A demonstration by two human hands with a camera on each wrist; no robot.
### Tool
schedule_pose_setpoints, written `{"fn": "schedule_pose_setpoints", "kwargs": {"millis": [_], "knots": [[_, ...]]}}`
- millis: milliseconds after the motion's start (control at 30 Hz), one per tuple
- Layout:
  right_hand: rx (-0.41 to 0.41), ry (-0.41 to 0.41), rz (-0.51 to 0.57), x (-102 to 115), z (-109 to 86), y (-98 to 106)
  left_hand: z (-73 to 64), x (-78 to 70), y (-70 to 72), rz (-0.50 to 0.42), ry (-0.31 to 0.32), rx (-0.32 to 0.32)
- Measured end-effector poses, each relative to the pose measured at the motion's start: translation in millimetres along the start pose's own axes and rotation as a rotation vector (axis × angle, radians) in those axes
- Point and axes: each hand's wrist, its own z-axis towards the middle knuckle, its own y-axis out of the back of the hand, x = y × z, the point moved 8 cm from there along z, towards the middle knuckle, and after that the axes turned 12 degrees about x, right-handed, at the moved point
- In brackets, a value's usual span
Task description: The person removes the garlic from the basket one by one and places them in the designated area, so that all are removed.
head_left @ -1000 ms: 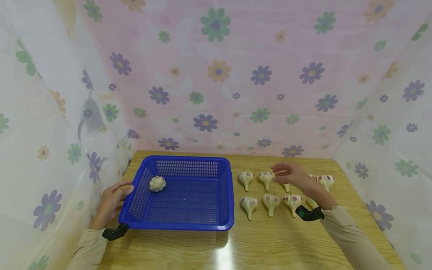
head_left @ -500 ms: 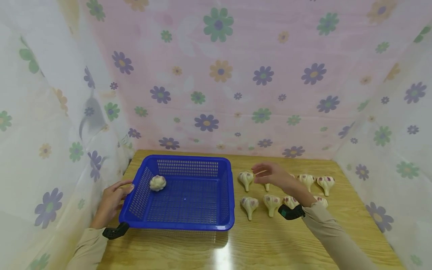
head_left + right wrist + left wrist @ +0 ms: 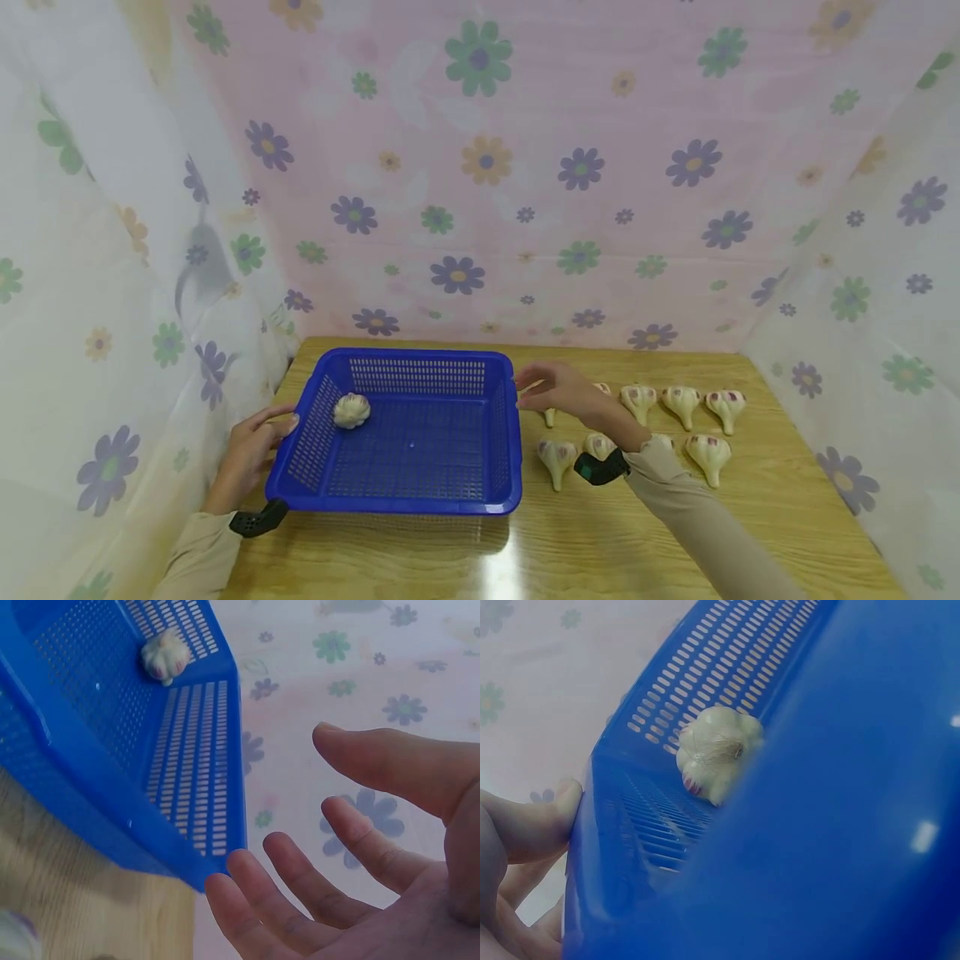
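Note:
A blue plastic basket point(image 3: 405, 504) with slotted walls stands on the left part of the table. My left hand point(image 3: 246, 454) holds its left edge from outside, the thumb tip right at the rim in the left wrist view and the other fingers lower along the outer side. One garlic bulb point(image 3: 352, 411) lies inside, near the left wall. My right hand point(image 3: 562, 392) hovers at the basket's right rim, its fingers spread and loosely bent with nothing between them. Below and beside that hand lie more garlic bulbs, including a front-row bulb point(image 3: 557, 460); some are partly hidden by the hand and wrist.
Several garlic bulbs lie in two rows right of the basket, one at the far right point(image 3: 726, 408). They rest on a wooden table point(image 3: 637, 542). Flower-print curtains point(image 3: 525, 167) close in the back and both sides.
My right hand has moved left, from over the back row of garlic bulbs to the basket's right rim, uncovering bulbs behind it. My left hand and the basket have stayed put.

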Motion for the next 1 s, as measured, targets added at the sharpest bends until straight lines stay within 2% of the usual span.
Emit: {"fn": "schedule_pose_setpoints", "kwargs": {"millis": [267,500,1000], "knots": [[0.057,-0.002,0.045,4.5,28.2,-23.5,-0.7,2.2,-0.5,-0.014,0.014,-0.006],[0.066,-0.009,0.09,9.9,49.8,-37.1,0.0,0.3,-2.2,-0.015,0.005,-0.011],[0.123,-0.041,0.247,0.4,96.1,-62.9,1.3,0.4,-0.4,-0.018,0.027,-0.041]]}}
